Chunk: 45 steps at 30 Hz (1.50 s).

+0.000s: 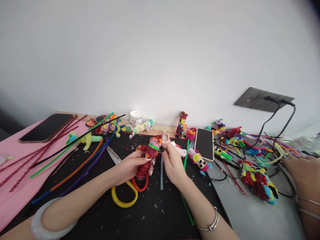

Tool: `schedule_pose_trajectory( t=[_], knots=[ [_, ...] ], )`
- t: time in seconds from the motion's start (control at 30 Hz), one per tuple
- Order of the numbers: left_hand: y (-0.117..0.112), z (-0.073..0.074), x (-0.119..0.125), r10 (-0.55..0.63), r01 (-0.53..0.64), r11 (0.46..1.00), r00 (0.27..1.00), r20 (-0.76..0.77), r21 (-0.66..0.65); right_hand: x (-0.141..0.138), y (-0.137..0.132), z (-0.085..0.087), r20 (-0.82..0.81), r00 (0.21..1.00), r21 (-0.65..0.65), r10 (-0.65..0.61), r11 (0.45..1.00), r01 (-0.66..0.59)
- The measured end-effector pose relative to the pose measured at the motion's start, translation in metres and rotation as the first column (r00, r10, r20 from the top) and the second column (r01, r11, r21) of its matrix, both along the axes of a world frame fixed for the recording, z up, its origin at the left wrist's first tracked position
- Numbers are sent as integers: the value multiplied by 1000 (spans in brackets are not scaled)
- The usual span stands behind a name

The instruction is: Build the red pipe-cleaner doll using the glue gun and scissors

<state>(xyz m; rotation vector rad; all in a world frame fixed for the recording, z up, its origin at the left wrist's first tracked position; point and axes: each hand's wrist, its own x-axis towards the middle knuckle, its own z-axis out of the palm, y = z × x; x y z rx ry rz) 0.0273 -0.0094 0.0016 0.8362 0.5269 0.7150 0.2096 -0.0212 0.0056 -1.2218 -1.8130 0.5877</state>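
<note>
My left hand (131,166) is closed around a red tinsel pipe-cleaner doll (143,169) with a pink, green and orange head. At the side of that head, the thumb and fingertips of my right hand (172,163) are pinched together; what lies between them is too small to make out. Scissors (125,203) with yellow and red handles lie beneath my left hand, blades apart from the doll. Just beyond my right hand is a pale glue gun (182,152), partly hidden. A translucent glue stick (161,176) lies on the black mat (155,220) between my forearms.
Pipe cleaners (82,170) and a dark phone (46,127) lie left on pink paper. A paper cup (135,118) stands by the wall. Rightward are a pale-edged phone (204,144), several pipe-cleaner dolls (258,181), cables (266,123) plugged into a socket, and another person's hand (300,170).
</note>
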Motion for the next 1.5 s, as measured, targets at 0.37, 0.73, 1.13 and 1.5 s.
schedule_pose_trajectory(
  t=[0.37,0.73,1.13,1.5],
  knots=[
    [-2,-4,1,16,-16,1000,999,-37,18,-2,-2,5,-347,938,-175,-20,984,-44],
    [-2,-5,1,16,-15,1000,998,-59,9,-3,0,1,-362,932,-207,7,975,-87],
    [-2,-1,1,38,-39,999,998,-46,-15,6,-1,5,220,973,81,-63,996,47],
    [-2,-1,2,65,-66,998,996,-55,-22,7,-1,10,383,919,205,-90,979,10]
  ],
)
